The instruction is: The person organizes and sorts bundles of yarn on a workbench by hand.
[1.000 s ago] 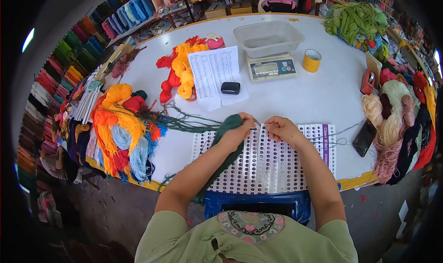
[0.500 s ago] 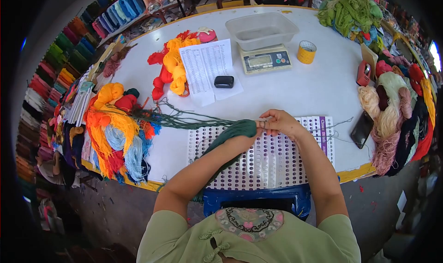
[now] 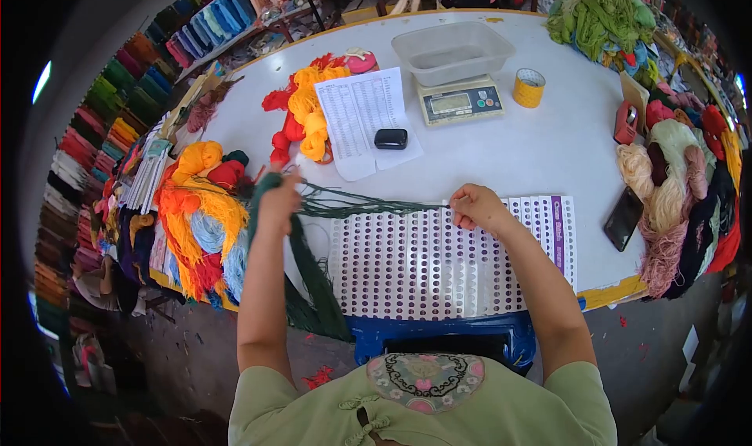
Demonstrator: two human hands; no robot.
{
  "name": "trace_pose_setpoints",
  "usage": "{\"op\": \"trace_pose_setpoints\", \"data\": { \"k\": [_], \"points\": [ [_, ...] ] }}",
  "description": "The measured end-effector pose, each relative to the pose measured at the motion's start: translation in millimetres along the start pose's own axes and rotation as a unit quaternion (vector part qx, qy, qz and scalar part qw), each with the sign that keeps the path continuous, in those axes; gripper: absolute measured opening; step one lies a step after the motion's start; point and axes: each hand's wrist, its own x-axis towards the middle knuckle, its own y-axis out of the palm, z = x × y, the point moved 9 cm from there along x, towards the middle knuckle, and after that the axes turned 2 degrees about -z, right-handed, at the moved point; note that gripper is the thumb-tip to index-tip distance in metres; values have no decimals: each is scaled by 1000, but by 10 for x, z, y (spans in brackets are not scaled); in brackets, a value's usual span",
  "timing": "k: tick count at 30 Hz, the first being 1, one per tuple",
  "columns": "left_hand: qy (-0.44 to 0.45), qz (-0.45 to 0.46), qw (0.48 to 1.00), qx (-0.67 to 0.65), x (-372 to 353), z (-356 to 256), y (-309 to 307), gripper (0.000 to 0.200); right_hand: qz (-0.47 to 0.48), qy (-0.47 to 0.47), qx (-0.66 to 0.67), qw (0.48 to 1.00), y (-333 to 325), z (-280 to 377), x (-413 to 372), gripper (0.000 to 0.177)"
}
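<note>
Dark green yarn (image 3: 313, 278) hangs from my left hand (image 3: 280, 202), which is closed round it at the left of the perforated board (image 3: 415, 262). From there several thin green strands stretch right, over the board's top edge. Their far end is pinched in my right hand (image 3: 476, 208), above the middle of the board. The lower loop of the yarn drops past the table's front edge beside the blue chair (image 3: 439, 330). My left hand is slightly blurred.
Orange and red yarn (image 3: 200, 211) lies at the left. Behind are printed sheets (image 3: 360, 117), a black case (image 3: 391, 139), a scale (image 3: 460, 101) with a plastic tub (image 3: 452, 50), and a tape roll (image 3: 529, 88). A phone (image 3: 623, 219) and more yarn (image 3: 670, 180) lie right.
My left hand has moved far left from beside my right hand, taking the green yarn along. The strands now span between both hands. My right hand has barely moved.
</note>
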Motion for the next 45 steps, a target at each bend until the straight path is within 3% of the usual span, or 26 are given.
{"op": "trace_pose_setpoints", "data": {
  "k": [2, 6, 9, 12, 16, 19, 25, 28, 31, 34, 37, 41, 44, 45],
  "points": [
    [55, 180, 975, -122, -484, -217, 545, 44, -23, -44, 31, 998, 105, 136, -108, 14],
    [110, 390, 874, -267, -1306, -582, 1367, 92, 25, -134, 168, 976, 556, 795, -570, 14],
    [85, 464, 845, -252, -1693, -668, 1629, 109, 55, -164, 184, 968, 730, 1046, -836, 13],
    [85, 496, 829, -245, -1820, -679, 1711, 109, 28, -180, 187, 965, 687, 1064, -944, 12],
    [36, 520, 811, -265, -1853, -595, 1717, 91, 30, -151, 201, 967, 606, 977, -1006, 12],
    [48, 521, 807, -273, -1919, -655, 1694, 67, 35, -150, 234, 960, 597, 962, -1034, 12],
    [-16, 472, 806, -358, -1796, -584, 1686, 43, 30, -137, 309, 941, 503, 919, -1042, 10],
    [2, 403, 865, -299, -1740, -556, 1619, 26, 30, -140, 307, 941, 473, 870, -1029, 10],
    [-19, 390, 869, -305, -1727, -494, 1668, 13, 35, -141, 298, 943, 470, 826, -1008, 11],
    [-9, 386, 871, -302, -1740, -485, 1700, 12, 54, -123, 317, 939, 475, 817, -999, 11],
    [-9, 390, 869, -304, -1729, -444, 1706, 26, 86, -109, 343, 929, 485, 799, -984, 10],
    [-27, 414, 852, -319, -1774, -491, 1711, 23, 77, -94, 337, 934, 426, 670, -924, 12],
    [-51, 456, 801, -383, -1793, -573, 1648, 20, -98, -180, 373, 905, 19, 814, -1020, 10],
    [-64, 464, 785, -406, -1759, -570, 1562, 20, -93, -199, 434, 874, -168, 860, -1044, 8]
  ]
}}
